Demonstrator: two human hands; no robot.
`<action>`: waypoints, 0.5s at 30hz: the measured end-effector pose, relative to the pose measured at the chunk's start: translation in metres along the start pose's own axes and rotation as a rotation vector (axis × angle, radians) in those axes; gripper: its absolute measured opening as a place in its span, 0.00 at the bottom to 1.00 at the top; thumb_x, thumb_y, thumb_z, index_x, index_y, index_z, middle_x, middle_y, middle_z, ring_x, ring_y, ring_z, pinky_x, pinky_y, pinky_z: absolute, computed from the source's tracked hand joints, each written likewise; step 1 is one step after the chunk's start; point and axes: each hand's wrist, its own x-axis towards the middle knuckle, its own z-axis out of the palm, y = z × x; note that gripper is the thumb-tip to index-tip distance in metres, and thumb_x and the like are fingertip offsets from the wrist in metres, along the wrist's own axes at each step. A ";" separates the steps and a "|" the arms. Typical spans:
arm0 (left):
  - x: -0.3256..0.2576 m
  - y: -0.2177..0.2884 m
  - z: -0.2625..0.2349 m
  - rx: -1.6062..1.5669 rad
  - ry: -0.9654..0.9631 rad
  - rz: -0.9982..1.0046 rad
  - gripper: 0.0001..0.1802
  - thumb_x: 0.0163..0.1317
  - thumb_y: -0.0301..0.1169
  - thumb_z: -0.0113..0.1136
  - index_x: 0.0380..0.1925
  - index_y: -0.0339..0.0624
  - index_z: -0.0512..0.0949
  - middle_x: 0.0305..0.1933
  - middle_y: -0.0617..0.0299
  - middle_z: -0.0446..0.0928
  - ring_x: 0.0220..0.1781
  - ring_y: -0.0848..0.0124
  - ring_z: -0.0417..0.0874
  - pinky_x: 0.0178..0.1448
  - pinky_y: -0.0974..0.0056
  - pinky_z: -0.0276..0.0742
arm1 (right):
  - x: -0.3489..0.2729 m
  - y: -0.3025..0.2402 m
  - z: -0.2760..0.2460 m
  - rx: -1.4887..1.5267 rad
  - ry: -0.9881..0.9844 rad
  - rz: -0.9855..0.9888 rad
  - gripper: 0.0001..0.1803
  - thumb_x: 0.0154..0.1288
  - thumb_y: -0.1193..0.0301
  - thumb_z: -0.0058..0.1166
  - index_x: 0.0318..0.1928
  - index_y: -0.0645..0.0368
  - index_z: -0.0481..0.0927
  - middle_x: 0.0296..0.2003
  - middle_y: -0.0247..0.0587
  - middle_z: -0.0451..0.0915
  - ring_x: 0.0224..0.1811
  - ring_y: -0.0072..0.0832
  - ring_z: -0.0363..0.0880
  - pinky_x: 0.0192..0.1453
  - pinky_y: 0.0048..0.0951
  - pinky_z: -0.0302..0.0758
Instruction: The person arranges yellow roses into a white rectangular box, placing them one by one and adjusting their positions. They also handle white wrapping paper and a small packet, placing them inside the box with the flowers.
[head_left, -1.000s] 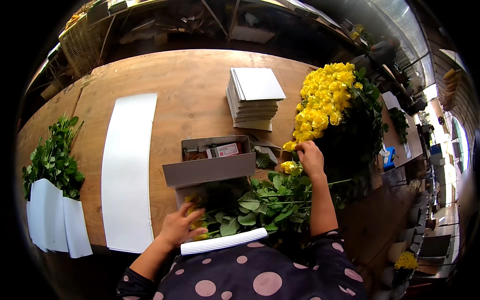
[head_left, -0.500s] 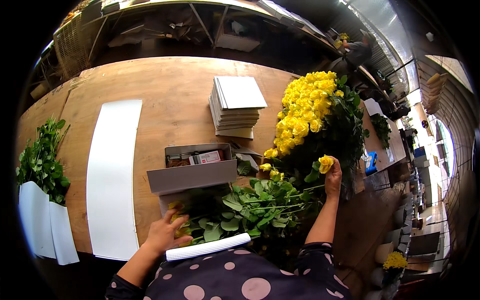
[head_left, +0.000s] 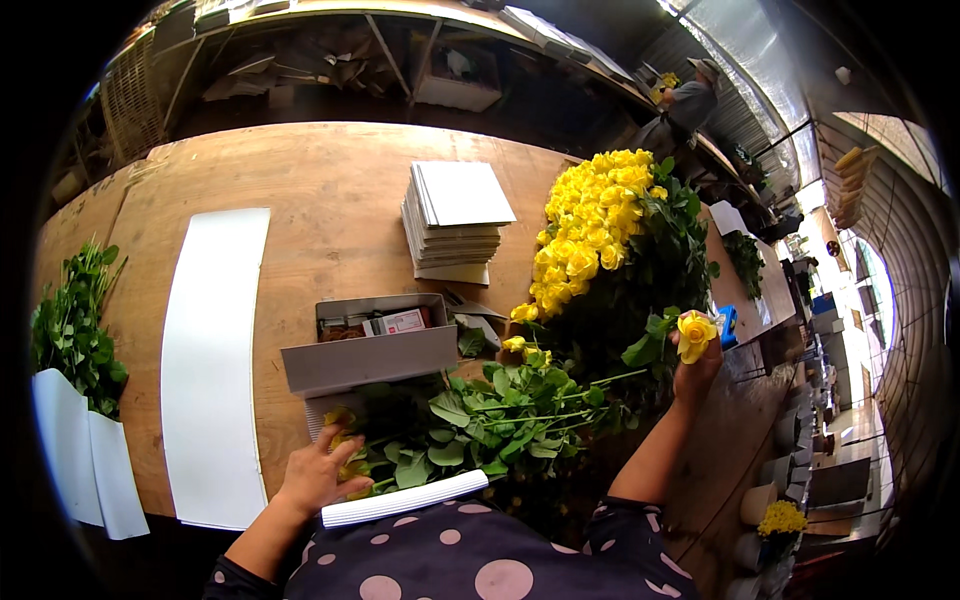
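Your hands are well apart: right hand (head_left: 695,372) clamped on one yellow rose (head_left: 696,331), left hand (head_left: 318,475) spread over a laid bunch (head_left: 470,430).

R fingers grip the rose just under its bloom, held up beside the big rose pile (head_left: 590,235), off the table's (head_left: 340,200) right edge. L fingers are splayed, resting on yellow heads at the bunch's left end, nothing gripped. Bunch lies w/ leaves across white paper (head_left: 405,497), just in front of the grey box (head_left: 370,345). A card stack (head_left: 455,220) sits behind the box; a long white sheet (head_left: 212,360) lies far left.
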 end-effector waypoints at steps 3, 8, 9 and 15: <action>-0.001 0.000 -0.002 0.026 0.000 0.013 0.30 0.44 0.54 0.60 0.46 0.53 0.72 0.51 0.56 0.67 0.30 0.61 0.79 0.30 0.61 0.75 | 0.013 -0.074 0.033 -0.410 0.009 -0.264 0.11 0.61 0.70 0.45 0.40 0.64 0.74 0.37 0.42 0.76 0.37 0.29 0.76 0.42 0.26 0.72; -0.008 -0.007 0.005 0.109 0.059 0.073 0.23 0.53 0.48 0.53 0.46 0.50 0.70 0.48 0.58 0.69 0.20 0.67 0.77 0.24 0.65 0.73 | -0.013 -0.157 0.154 -0.409 -0.342 -0.442 0.10 0.48 0.83 0.54 0.33 0.61 0.78 0.28 0.41 0.78 0.26 0.32 0.77 0.29 0.27 0.73; -0.016 -0.008 0.006 0.124 0.071 0.055 0.22 0.54 0.47 0.52 0.47 0.50 0.70 0.47 0.58 0.69 0.19 0.67 0.76 0.23 0.65 0.73 | -0.027 -0.157 0.186 -0.336 -0.518 -0.471 0.12 0.45 0.82 0.55 0.34 0.59 0.77 0.26 0.39 0.78 0.24 0.30 0.76 0.26 0.26 0.72; -0.010 -0.007 0.011 0.068 0.107 0.111 0.15 0.51 0.34 0.52 0.40 0.48 0.70 0.46 0.58 0.70 0.19 0.68 0.77 0.21 0.65 0.72 | -0.114 -0.081 0.291 -0.150 -0.969 -0.325 0.10 0.49 0.75 0.55 0.35 0.57 0.74 0.26 0.42 0.77 0.27 0.38 0.77 0.29 0.33 0.73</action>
